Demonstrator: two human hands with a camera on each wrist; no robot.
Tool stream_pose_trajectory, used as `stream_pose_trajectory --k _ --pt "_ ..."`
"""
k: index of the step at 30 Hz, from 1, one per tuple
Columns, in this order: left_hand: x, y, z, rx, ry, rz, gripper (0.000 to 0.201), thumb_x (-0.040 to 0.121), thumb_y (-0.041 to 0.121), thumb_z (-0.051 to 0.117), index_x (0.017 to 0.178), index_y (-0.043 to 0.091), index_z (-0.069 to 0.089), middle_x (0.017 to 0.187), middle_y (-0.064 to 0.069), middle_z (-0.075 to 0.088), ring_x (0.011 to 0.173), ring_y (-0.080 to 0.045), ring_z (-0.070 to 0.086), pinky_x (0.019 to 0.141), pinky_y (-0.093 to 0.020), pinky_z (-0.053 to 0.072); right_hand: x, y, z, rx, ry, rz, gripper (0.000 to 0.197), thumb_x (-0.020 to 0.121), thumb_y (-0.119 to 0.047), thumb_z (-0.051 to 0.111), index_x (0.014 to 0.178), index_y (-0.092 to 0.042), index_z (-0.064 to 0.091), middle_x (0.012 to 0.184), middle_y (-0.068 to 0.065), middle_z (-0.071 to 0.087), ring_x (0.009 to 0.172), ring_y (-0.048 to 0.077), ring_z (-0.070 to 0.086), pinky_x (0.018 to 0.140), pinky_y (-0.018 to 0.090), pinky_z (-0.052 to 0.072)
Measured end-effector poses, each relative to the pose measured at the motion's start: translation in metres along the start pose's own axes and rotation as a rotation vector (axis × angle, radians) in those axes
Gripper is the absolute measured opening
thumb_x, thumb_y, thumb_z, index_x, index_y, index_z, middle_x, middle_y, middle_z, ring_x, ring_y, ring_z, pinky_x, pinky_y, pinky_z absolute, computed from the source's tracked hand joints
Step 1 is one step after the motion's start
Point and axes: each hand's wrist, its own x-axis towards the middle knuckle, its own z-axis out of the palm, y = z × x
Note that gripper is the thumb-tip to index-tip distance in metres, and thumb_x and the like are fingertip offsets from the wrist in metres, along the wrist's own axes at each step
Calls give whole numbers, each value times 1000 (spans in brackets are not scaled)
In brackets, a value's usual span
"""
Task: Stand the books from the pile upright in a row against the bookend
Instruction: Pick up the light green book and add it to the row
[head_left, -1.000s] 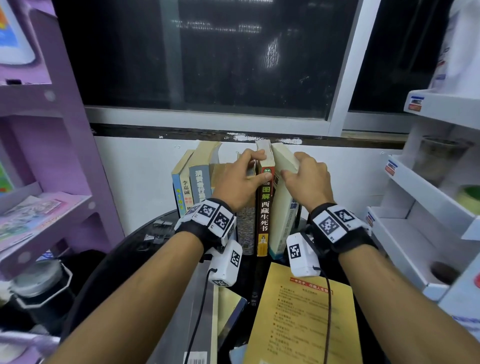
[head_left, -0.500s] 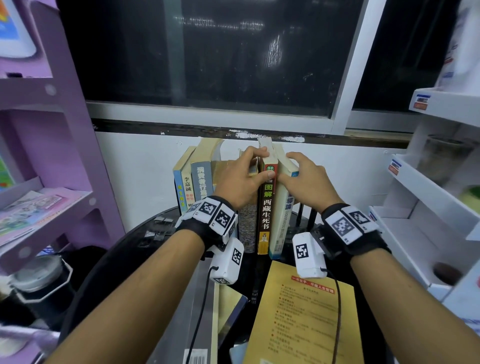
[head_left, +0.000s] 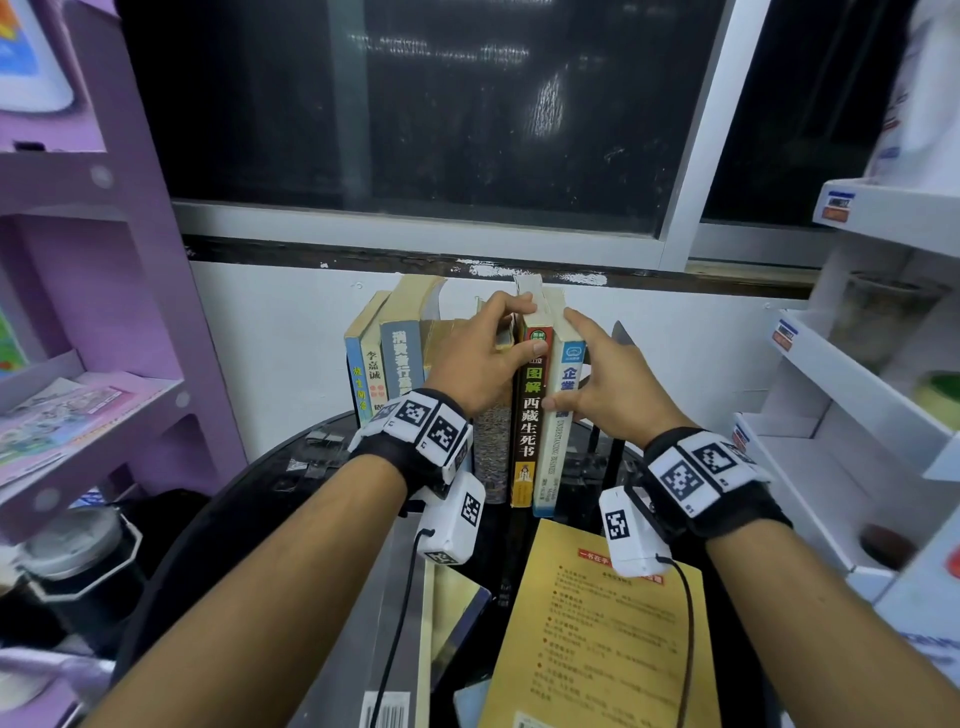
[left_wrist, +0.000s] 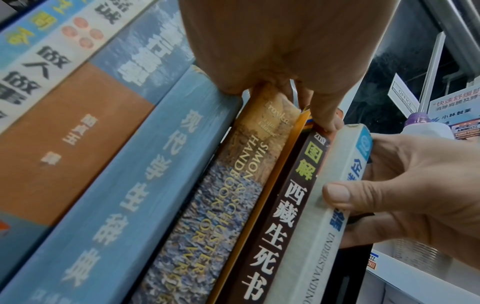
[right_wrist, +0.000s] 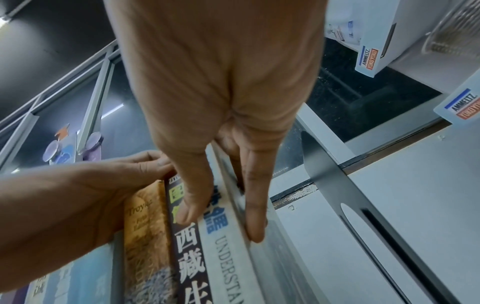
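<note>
A: Left hand (head_left: 475, 358) curls over the row's top, thumb on the dark-spined book (head_left: 531, 410). Right hand (head_left: 605, 387) pinches the white book (head_left: 561, 415), thumb on spine, fingers flat along its cover.

B: Close it leftward, base first (bookend (right_wrist: 345, 197) stands apart, right). Both books stand on the table, long axes vertical, spines facing the person.

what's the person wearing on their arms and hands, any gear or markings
Both forearms are bare, with no sleeves or gloves. Each wrist has a black strap carrying white blocks printed with black square tag patterns, above the left hand and the right hand. A white camera box with its own tag hangs under each wrist, and a thin black cable trails from each box toward the person.
</note>
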Motion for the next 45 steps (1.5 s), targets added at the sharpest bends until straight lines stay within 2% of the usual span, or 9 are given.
stream_pose_trajectory --k 4,10,19,25,31,33,41,43,45 --pt "0 0 1 -30 -6 -2 30 88 23 67 115 23 53 143 9 49 123 -7 52 96 -21 42 -2 -2 2 7 31 -23 100 74 -8 82 152 -26 23 102 -2 63 84 12 68 76 33 60" --pt "2 -2 0 -35 -9 5 29 88 22 67 113 22 53 143 9 50 124 -9 51 100 -27 44 3 1 4 35 30 -31 100 72 -8 83 152 -26 25 100 -2 64 91 14 69 76 42 61" --pt "1 -1 -1 -47 -14 13 26 89 19 65 112 21 52 143 5 50 123 -9 51 97 -25 45 8 1 5 24 29 -15 104 72 -8 84 153 -27 22 103 2 66 86 17 71 77 43 60" --pt "1 0 -1 8 -12 17 28 89 24 65 114 24 51 142 7 50 124 -9 51 97 -24 44 6 -5 2 -94 -26 -15 102 78 -15 80 153 -26 13 107 5 67 88 17 68 77 30 58" --pt "-2 5 -2 51 -5 8 32 90 25 64 120 21 50 145 8 47 122 -7 51 73 7 33 1 -9 4 -81 -19 8 99 81 -14 77 153 -26 10 107 6 66 87 18 68 76 31 57" --pt "-2 6 -2 30 -13 0 33 91 23 64 121 21 50 145 6 47 123 -8 49 69 9 32 -1 -10 6 -70 -2 21 100 81 -13 77 154 -25 10 108 7 66 87 18 67 77 31 57" --pt "-10 11 -7 -118 -46 -56 36 91 17 63 126 21 54 136 -3 55 121 -15 53 85 -13 48 -16 -18 8 -47 49 19 91 84 -15 74 153 -21 14 115 6 63 96 21 64 82 33 55" --pt "-16 11 -9 -135 -54 -50 37 91 15 62 127 20 54 132 -4 56 120 -14 52 84 -9 46 -22 -22 7 -38 59 14 87 85 -14 73 152 -19 17 112 3 62 94 17 62 80 28 52" --pt "-22 12 -13 -111 -44 -39 36 91 15 62 127 20 55 133 0 54 122 -14 49 94 -20 45 -27 -24 7 -26 70 0 80 86 -13 71 149 -18 23 112 3 62 95 15 61 81 29 52"
